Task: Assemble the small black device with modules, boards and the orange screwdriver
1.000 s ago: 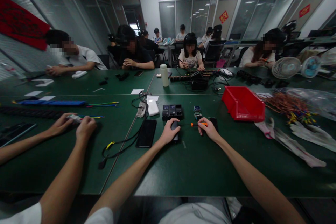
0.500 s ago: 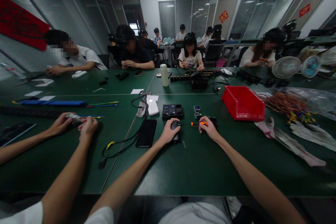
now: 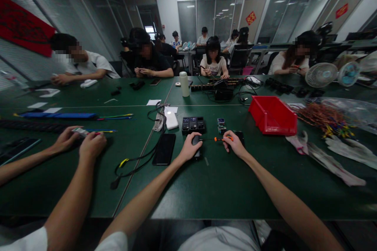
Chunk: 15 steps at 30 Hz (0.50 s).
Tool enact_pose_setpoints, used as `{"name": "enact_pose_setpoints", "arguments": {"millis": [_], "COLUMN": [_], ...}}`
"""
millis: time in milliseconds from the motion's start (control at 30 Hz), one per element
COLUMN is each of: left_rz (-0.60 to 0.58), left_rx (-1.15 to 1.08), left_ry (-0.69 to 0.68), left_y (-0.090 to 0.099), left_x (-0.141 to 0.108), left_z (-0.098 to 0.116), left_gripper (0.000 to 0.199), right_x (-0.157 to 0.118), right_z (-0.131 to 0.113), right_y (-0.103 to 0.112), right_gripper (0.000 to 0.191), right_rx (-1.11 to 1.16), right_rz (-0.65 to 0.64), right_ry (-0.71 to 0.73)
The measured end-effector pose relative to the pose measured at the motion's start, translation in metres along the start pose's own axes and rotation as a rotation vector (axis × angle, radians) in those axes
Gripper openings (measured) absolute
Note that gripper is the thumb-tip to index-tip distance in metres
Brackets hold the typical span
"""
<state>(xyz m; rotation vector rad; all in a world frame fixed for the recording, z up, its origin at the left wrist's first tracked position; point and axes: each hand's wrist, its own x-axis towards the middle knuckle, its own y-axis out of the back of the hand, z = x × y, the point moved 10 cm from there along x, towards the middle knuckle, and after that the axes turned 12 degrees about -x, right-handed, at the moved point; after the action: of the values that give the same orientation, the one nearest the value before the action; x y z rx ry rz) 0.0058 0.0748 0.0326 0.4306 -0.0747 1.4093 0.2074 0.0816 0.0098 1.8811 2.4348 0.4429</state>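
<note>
My left hand (image 3: pixel 189 148) is closed around a small black box-shaped device (image 3: pixel 196 151), holding it against the green table. An orange-handled screwdriver (image 3: pixel 219 139) is in the fingers of my right hand (image 3: pixel 234 145); its thin shaft points left, with the tip at or close to the device's right side. Just beyond my hands sit a black case with several compartments (image 3: pixel 193 125) and a small green circuit board module (image 3: pixel 221 125). A flat black object (image 3: pixel 240 138) lies partly behind my right hand.
Left of my hands lie a black phone (image 3: pixel 164 149), a white power bank (image 3: pixel 171 119) and a looped black cable (image 3: pixel 138 159). To the right are a red bin (image 3: pixel 273 119), gloves (image 3: pixel 330 160) and bundled wires (image 3: pixel 330 117). A co-worker's hands (image 3: pixel 91 145) work at left.
My hands, the device and the screwdriver stay almost where they were. The co-worker's right hand at left has shifted slightly left and down over the small item held there.
</note>
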Motion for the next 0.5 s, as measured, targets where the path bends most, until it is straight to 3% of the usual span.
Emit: {"name": "enact_pose_setpoints", "arguments": {"millis": [267,500], "left_rz": [0.01,0.004], "left_rx": [-0.009,-0.01], "left_ry": [0.004,-0.01], "left_y": [0.0004,-0.0003], "left_x": [-0.0002,-0.0002], "left_z": [-0.0016,0.0], "left_gripper": [0.028,0.029], "right_x": [0.0009,0.0007], "right_z": [0.0045,-0.0019], "right_y": [0.001,0.0065], "right_gripper": [0.024,0.03], "right_rx": [-0.03,-0.036], "right_rz": [0.016,0.055], "right_ry": [-0.02,0.049]}}
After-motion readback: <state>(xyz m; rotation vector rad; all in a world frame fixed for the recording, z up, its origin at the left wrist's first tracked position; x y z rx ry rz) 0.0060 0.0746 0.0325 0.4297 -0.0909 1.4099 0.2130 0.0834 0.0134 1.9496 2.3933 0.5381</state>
